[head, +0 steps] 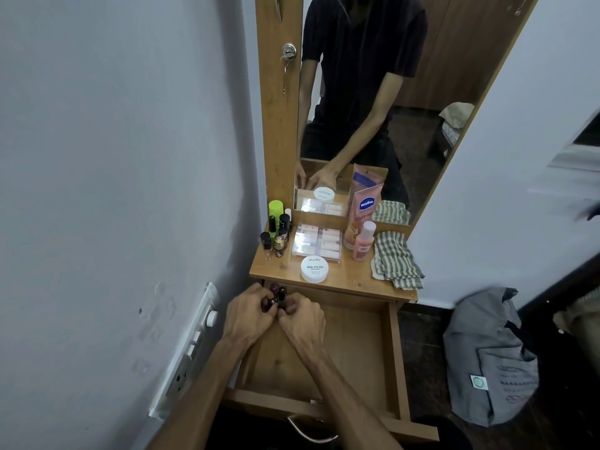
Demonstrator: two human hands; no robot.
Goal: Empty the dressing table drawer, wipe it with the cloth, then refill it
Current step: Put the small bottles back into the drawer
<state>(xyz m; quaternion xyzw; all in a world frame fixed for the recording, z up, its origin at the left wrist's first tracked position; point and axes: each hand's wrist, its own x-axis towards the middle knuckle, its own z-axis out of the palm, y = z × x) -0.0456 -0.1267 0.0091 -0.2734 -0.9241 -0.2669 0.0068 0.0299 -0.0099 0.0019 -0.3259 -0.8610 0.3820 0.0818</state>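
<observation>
Tabletop held, left to right: a cluster of small bottles with a green one at the back; a clear case of pale tubes; a white jar marked "zudio NAIL POLISH"; a pink tube reading "Vaseline"; a pink bottle before it; a striped cloth at the right edge. Mirror stood behind. Switchboard on the left wall; grey bag on the floor, right. Drawer stood pulled out below the top, wooden, its visible floor bare. Left hand and right hand met over its back left corner, both closed around several dark polish bottles.
</observation>
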